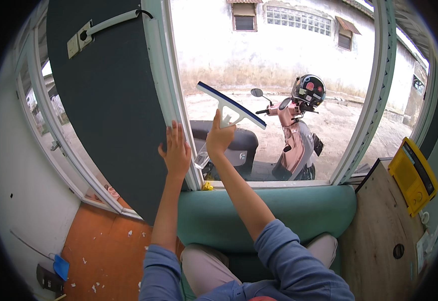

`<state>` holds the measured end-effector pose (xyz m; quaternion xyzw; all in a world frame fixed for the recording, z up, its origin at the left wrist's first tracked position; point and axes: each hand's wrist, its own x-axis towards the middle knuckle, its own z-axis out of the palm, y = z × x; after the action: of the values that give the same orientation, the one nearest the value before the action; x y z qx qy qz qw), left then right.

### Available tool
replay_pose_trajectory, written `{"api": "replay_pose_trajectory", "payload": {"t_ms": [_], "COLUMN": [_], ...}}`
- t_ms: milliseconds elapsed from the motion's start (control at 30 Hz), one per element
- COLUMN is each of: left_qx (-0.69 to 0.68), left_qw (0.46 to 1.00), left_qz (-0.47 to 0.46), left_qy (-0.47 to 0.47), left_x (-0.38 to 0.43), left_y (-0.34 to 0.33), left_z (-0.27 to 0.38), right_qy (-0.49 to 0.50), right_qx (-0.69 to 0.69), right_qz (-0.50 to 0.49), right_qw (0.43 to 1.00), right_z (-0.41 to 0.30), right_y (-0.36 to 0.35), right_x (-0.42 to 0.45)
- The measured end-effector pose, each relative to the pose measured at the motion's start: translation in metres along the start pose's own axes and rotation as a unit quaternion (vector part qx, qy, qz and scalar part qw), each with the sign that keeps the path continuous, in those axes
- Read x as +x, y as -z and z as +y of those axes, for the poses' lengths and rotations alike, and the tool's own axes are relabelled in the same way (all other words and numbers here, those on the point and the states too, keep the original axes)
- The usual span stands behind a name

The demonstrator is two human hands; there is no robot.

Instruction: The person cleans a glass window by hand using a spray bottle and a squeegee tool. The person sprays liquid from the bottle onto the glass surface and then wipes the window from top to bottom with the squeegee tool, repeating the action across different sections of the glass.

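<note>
My right hand (220, 137) grips a white spray-bottle window squeegee (238, 107) with a dark blue rubber blade. The blade slants down to the right in front of the window pane (219, 64); whether it touches the glass I cannot tell. Below my fist shows the squeegee's clear bottle (202, 160). My left hand (177, 152) holds nothing. Its fingers point up, laid against the white window frame (165, 101) where it meets the dark grey wall (106, 94).
A teal sofa (264, 205) is under my knees, its backrest against the sill. To the right are a wooden tabletop (380, 225) and a yellow device (412, 177). A wall socket (79, 39) holds a plug. Paper scraps and a blue dustpan (61, 267) are on the orange floor (102, 244). Outside stands a scooter (294, 143).
</note>
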<state>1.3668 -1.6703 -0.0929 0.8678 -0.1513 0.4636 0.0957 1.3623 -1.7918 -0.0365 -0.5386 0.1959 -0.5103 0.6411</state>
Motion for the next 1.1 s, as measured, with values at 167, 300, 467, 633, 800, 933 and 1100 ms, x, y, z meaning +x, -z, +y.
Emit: {"api": "replay_pose_trajectory", "payload": {"t_ms": [167,300,467,633,800,933,1100], "left_qx": [-0.032,-0.038,-0.048,-0.043,-0.044,-0.044,-0.042], "left_qw": [0.999,0.999,0.999,0.998,0.998,0.998,0.998], "left_qz": [0.027,0.011,0.014,0.020,0.033,0.032,0.020], "left_qy": [0.011,0.008,0.017,0.038,0.037,0.038,0.037], "left_x": [0.000,-0.002,-0.001,0.000,-0.001,0.000,0.000], "left_y": [-0.005,0.000,-0.004,-0.006,-0.003,-0.001,0.002], "left_z": [0.005,-0.003,0.005,0.011,0.012,0.013,0.010], "right_qy": [-0.028,0.056,0.096,0.133,0.150,0.158,0.151], "right_qx": [-0.026,-0.052,0.011,-0.051,-0.146,-0.142,-0.205], "right_qz": [-0.073,-0.130,-0.231,-0.198,-0.181,-0.163,-0.213], "right_qw": [0.997,0.989,0.968,0.970,0.961,0.963,0.943], "right_z": [0.008,-0.042,-0.066,-0.041,-0.005,0.021,0.048], "right_y": [0.015,0.034,0.021,0.009,0.012,0.022,0.050], "right_x": [0.007,0.008,0.049,0.057,0.032,0.022,0.011]}}
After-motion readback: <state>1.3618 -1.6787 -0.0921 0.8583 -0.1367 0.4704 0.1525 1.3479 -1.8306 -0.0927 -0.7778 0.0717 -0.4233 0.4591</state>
